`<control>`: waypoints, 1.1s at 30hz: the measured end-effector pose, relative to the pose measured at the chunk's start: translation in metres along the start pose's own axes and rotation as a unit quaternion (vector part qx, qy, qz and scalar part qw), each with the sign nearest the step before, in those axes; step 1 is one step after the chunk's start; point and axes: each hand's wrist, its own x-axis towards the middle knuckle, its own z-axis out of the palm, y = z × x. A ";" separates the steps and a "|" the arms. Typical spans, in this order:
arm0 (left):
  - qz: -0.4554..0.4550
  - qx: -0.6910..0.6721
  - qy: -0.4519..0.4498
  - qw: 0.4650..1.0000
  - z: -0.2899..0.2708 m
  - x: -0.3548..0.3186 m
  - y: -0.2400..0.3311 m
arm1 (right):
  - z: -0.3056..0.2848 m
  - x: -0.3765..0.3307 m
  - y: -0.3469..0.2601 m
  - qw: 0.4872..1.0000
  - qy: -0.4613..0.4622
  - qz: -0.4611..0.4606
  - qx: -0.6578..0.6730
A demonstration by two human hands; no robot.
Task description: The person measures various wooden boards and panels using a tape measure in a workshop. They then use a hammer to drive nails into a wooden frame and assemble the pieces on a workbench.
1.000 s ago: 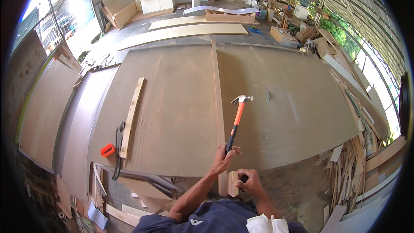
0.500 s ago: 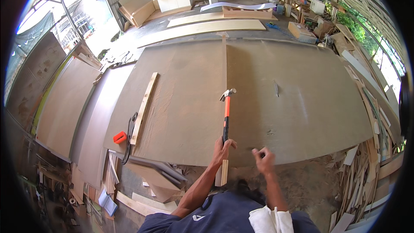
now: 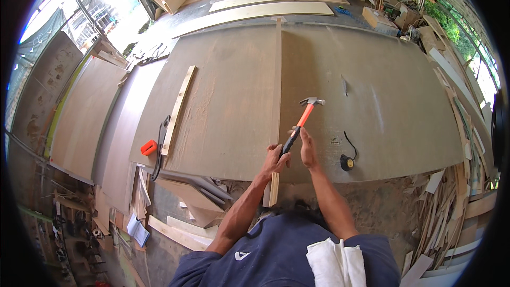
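Hammer (image 3: 305, 116): held just above the middle of the counter (image 3: 393, 127), tilted away from the person and to the right; claw points left, striking face right, orange shaft above a dark grip.
Left hand (image 3: 277, 155): fingers wrapped around the low end of the dark grip, holding it.
Right hand (image 3: 307, 149): beside the upper grip, thumb on the near side, fingertips reaching behind the handle; I cannot tell whether these fingers press on it or only rest there.
Good hold: as a judgement, a steady grip needs every finger around the dark part, thumb across, well below the steel head; one hand is best firm before the other loosens.
Long board (image 3: 277, 74): runs narrow down the middle of the counter, shadow along its right.
Wood end (image 3: 274, 187): juts past the near edge, just below the left hand; knuckles are best held clear of it.
Tape measure (image 3: 347, 162): yellow and black, on the counter right of the right hand, black strap trailing away; elbow room on that side seems worth minding.
Left part: a pale wood strip (image 3: 179, 110) lies near a small red-orange object (image 3: 149, 148).
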 end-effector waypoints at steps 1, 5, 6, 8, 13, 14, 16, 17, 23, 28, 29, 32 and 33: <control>-0.010 0.017 0.003 1.000 -0.001 0.000 -0.001 | 0.010 0.002 0.004 0.999 0.011 0.021 0.024; -0.025 0.004 0.065 0.998 0.003 -0.002 -0.005 | 0.035 0.010 0.002 0.989 0.050 0.073 0.121; -0.025 -0.021 0.090 0.995 0.005 -0.005 -0.009 | 0.038 0.011 -0.002 0.984 0.063 0.082 0.144; 0.048 0.030 0.180 0.982 0.004 -0.005 -0.025 | 0.040 0.017 -0.017 0.987 0.130 0.084 0.052; -0.069 0.226 0.258 0.937 0.014 -0.008 -0.035 | -0.014 0.006 0.033 0.823 0.296 0.035 -0.484; -0.120 0.155 0.195 0.961 0.011 -0.005 -0.036 | -0.017 -0.007 0.034 0.828 0.284 0.050 -0.481; -0.226 0.015 0.067 0.972 -0.001 0.004 -0.036 | -0.012 -0.038 0.033 0.841 0.255 0.083 -0.470; -0.221 -0.029 0.059 0.973 0.000 0.003 -0.047 | -0.008 -0.051 0.039 0.868 0.237 0.075 -0.431; -0.187 -0.179 0.043 0.965 -0.007 0.000 -0.033 | 0.015 -0.057 0.029 0.955 0.148 0.257 0.010; -0.192 -0.196 0.025 0.961 -0.009 0.000 -0.038 | 0.032 -0.030 0.035 0.942 0.240 0.220 0.077; -0.181 -0.218 0.022 0.959 -0.008 -0.002 -0.044 | 0.039 -0.023 0.032 0.933 0.272 0.218 0.087; -0.098 -0.188 0.019 0.977 -0.005 0.004 -0.079 | 0.052 0.001 0.055 0.913 0.276 0.243 0.175; -0.066 -0.164 0.015 0.984 -0.001 0.004 -0.088 | 0.045 0.012 0.071 0.952 0.154 0.262 0.046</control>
